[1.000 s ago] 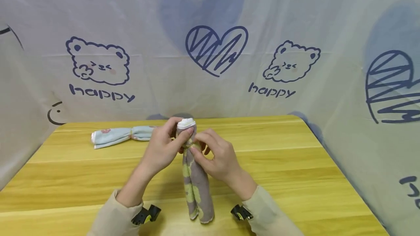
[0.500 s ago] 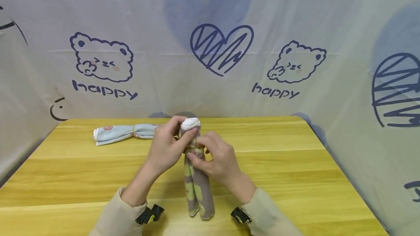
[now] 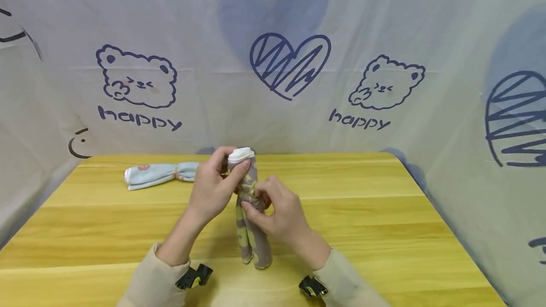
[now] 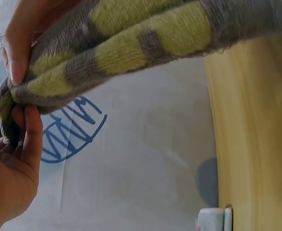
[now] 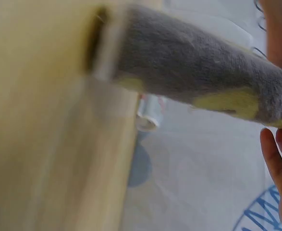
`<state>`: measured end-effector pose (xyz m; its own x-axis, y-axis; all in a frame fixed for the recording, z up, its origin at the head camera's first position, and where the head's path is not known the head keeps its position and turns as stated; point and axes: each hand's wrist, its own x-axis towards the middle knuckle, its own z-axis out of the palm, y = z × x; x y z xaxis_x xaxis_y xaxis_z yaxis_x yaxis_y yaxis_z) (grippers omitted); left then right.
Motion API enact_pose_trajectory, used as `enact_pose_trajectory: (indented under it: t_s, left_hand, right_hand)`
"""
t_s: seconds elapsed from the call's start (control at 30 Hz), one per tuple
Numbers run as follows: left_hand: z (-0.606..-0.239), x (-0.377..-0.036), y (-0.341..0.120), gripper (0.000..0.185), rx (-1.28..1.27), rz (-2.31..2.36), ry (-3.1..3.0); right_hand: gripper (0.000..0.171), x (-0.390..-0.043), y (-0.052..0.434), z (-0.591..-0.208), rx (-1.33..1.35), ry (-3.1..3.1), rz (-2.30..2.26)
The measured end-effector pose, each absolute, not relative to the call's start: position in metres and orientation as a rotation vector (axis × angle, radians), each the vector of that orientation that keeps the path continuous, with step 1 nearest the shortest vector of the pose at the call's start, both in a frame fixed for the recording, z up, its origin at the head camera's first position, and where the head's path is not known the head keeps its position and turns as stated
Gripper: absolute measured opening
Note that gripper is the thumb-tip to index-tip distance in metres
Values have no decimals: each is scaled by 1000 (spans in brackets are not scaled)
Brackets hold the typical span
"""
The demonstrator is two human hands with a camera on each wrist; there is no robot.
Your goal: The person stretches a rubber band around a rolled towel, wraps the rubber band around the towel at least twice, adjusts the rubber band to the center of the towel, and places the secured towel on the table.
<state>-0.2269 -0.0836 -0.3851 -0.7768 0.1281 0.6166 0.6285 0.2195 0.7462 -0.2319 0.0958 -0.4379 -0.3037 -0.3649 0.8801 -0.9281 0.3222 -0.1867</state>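
We hold a rolled grey towel with yellow-green patches (image 3: pixel 252 231) upright over the middle of the yellow wooden worktop (image 3: pixel 384 231), its lower end resting on the surface. Our left hand (image 3: pixel 213 191) grips the roll near its white-rimmed top, thumb and fingers curled round it, while our right hand (image 3: pixel 277 212) pinches it at the narrowed waist just below. A rolled light-blue towel tied in the middle (image 3: pixel 162 174) lies on the worktop near the far left edge, well apart from both hands.
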Motion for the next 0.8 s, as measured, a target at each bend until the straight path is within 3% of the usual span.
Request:
enact_pose_trajectory:
  t_s: [0.3, 0.8]
  left_hand:
    - [-385, -226, -83, 21, -687, -1597, -2153]
    - [-383, -226, -78, 16, -620, -1858, -2042]
  right_hand:
    - [34, -233, 104, -431, 1171, -1840, 1022]
    - [23, -232, 94, -435, 1082, -1758, 836]
